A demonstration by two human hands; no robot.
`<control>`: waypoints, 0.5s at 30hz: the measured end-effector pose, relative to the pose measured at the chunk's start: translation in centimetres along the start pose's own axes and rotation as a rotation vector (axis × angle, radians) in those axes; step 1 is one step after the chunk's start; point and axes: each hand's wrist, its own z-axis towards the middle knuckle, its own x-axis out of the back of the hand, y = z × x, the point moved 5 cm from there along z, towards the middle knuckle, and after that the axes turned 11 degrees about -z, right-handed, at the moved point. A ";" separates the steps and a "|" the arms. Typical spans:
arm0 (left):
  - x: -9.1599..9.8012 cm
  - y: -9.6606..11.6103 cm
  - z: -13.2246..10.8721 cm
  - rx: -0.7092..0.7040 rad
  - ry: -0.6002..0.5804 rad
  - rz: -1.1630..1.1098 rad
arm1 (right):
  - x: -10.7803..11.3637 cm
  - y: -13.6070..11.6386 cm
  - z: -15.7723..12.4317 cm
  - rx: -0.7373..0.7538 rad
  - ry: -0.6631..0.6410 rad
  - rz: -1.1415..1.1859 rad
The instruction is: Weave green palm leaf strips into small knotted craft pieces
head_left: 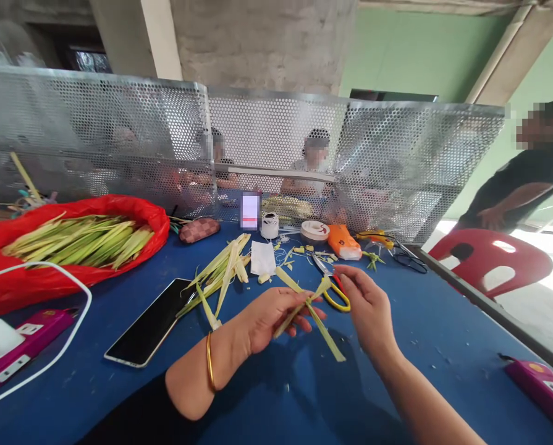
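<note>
My left hand [276, 315] pinches two pale green leaf strips, which look like corn husk [328, 341], crossed over each other between thumb and fingers. To its right, my right hand [366, 303] is raised with thumb and fingertips pressed together; what they hold, if anything, I cannot make out. Behind the fingertips lie scissors [338, 300] with yellow and red handles, partly covered by the hand. Beyond my left wrist is a loose bunch of long leaf strips [225, 272]. A white paper piece [262, 258] lies beside the bunch.
At left are a red plastic bag [158, 216] full of leaf strips, a dark-screened phone [149, 324] and a purple power strip [30, 346]. Thread spool [270, 226], tape roll [315, 231] and orange packet [344, 241] stand near the perforated metal screen [276, 136]. People are beyond it; another stands right.
</note>
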 end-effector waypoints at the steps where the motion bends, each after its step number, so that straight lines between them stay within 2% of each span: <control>1: 0.2 0.3 0.0 -0.025 0.013 -0.019 | -0.4 0.1 0.0 -0.030 -0.068 0.047; 3: 0.5 0.6 0.0 -0.053 0.027 -0.098 | -1.8 -0.3 -0.4 -0.049 -0.292 0.138; 5: 0.6 0.6 0.0 -0.050 0.021 -0.205 | -3.3 -1.2 -1.3 -0.008 -0.525 0.197; 7: 0.5 0.6 0.0 -0.025 0.004 -0.283 | -3.9 -2.1 -2.0 0.074 -0.614 0.178; 9: 0.3 0.5 0.0 0.005 -0.008 -0.314 | -3.8 -2.5 -2.1 0.182 -0.544 0.046; 12: 0.3 0.5 -0.1 0.031 0.018 -0.322 | -3.0 -2.9 -2.0 0.385 -0.343 -0.224; 15: 0.7 0.5 0.1 0.031 0.046 -0.347 | -2.7 -3.3 -2.1 0.526 -0.248 -0.348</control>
